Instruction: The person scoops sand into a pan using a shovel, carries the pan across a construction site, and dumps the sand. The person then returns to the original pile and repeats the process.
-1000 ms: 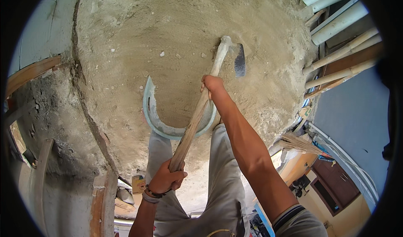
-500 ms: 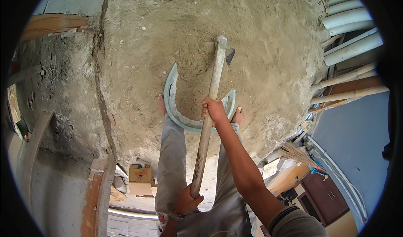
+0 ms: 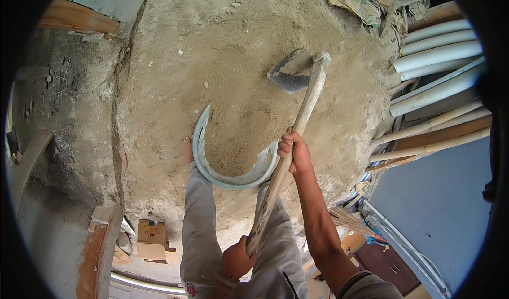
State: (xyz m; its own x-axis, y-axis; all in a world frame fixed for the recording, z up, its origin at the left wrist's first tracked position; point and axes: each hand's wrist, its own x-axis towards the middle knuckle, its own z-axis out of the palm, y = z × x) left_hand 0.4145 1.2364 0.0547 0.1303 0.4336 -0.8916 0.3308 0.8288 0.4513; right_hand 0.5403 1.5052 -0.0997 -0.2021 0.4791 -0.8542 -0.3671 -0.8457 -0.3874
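Both hands grip a hoe by its long wooden handle (image 3: 305, 111). My left hand (image 3: 238, 257) is closed round the lower end of the handle, near my thighs. Higher up, my right hand (image 3: 295, 150) wraps the shaft. The dark metal hoe blade (image 3: 289, 84) is at the far end, left of the handle and over the soil. A pale green, U-shaped plastic scoop pan (image 3: 233, 182) rests in front of my legs with its open side facing away. Brown soil (image 3: 233, 153) fills its middle, hiding its floor.
A long crack (image 3: 117, 134) runs along the left of the dirt ground. White pipes (image 3: 437, 55) and bamboo poles (image 3: 429, 148) are stacked at the right. Crumpled sacking (image 3: 355, 5) lies at the far right. A cardboard box (image 3: 152, 239) stands at lower left, near my bare left foot (image 3: 187, 150).
The hoe head has swung to the right and its blade now shows broadly. My right hand has moved right along with the handle. The view has shifted, and more soil shows in the pan.
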